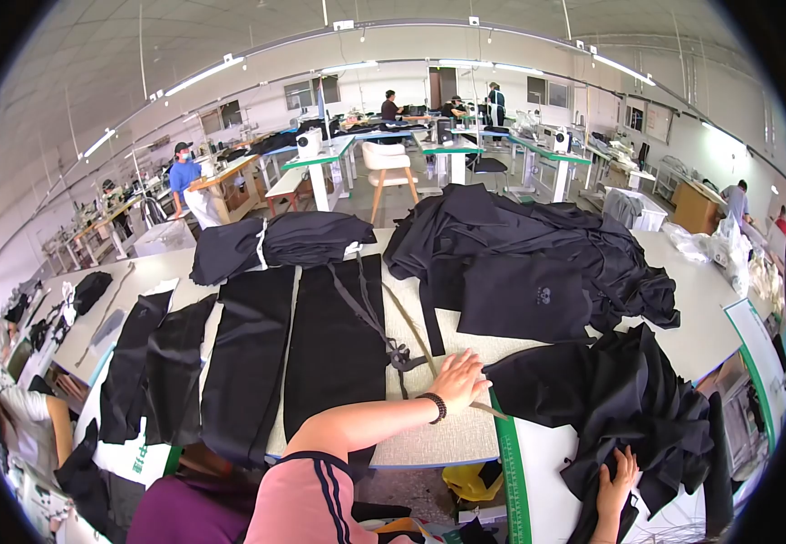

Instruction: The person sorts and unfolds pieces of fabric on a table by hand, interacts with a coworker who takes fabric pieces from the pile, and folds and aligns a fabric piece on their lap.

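Note:
My left hand [461, 384], with a dark beaded bracelet at the wrist, lies on the pale tabletop [434, 440] with its fingers apart, over a thin tan strip and beside the left end of a black cloth piece [538, 385]. At lower right, my right hand [617, 480] rests on a crumpled black cloth [642, 399], its fingers spread. Black panels [334, 340] lie side by side left of my left hand. A knotted dark cord [399, 354] lies just beyond it.
A tied black bundle [289, 243] and a large black cloth heap [511, 245] lie farther back. A green-edged ruler strip [513, 471] runs along the near table. A person in blue [184, 174] stands at back left; other people sit or stand among sewing tables.

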`<state>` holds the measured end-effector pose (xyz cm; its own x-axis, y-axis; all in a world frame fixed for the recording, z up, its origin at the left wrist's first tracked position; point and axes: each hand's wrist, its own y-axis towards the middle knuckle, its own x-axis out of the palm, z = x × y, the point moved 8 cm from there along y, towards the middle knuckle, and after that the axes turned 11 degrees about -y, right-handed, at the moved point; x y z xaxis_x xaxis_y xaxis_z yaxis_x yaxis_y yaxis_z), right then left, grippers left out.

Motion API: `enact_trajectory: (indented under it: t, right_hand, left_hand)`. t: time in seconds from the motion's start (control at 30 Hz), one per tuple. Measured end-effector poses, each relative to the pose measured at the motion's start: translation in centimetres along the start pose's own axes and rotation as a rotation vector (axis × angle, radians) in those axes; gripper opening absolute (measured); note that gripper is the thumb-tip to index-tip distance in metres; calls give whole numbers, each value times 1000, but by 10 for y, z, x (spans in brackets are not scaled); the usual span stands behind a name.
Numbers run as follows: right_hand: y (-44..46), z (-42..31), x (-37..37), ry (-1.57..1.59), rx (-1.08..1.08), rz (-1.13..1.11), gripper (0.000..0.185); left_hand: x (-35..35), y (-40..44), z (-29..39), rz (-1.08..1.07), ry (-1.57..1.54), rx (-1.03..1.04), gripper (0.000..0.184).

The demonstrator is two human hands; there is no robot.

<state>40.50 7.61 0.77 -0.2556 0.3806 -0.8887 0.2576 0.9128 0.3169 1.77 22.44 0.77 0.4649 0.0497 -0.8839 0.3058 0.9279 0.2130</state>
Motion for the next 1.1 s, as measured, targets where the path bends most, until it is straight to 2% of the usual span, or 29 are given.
enact_trajectory:
  t: [0.5, 0.63, 0.77, 0.83, 0.97, 1.03, 1.1]
  right_hand:
    - [0, 2, 2, 11, -16, 8, 43]
    - [-1, -3, -3, 19, 3, 0, 44]
    - [-2, -6, -7, 43, 9, -1, 43]
    - [-1, -6, -5, 46, 7, 0, 44]
    - [-1, -8, -8, 38, -5, 23, 44]
    - [0, -7, -7, 23, -6, 16, 44]
    - [-1, -9, -8, 26, -5, 14, 44]
  left_hand:
    - [1, 0, -3, 43, -30, 11, 57]
    - [4, 1, -7, 0, -50, -43, 59]
    - [-11, 6, -21, 146, -224, -64, 67]
    - [-26, 24, -45, 281, -231, -167, 64]
    - [-61, 88, -109, 555, -648, -280, 58]
    - [-72, 114, -126, 637, -708, -412, 61]
    - [-68, 133, -141, 700, -829, -530, 51]
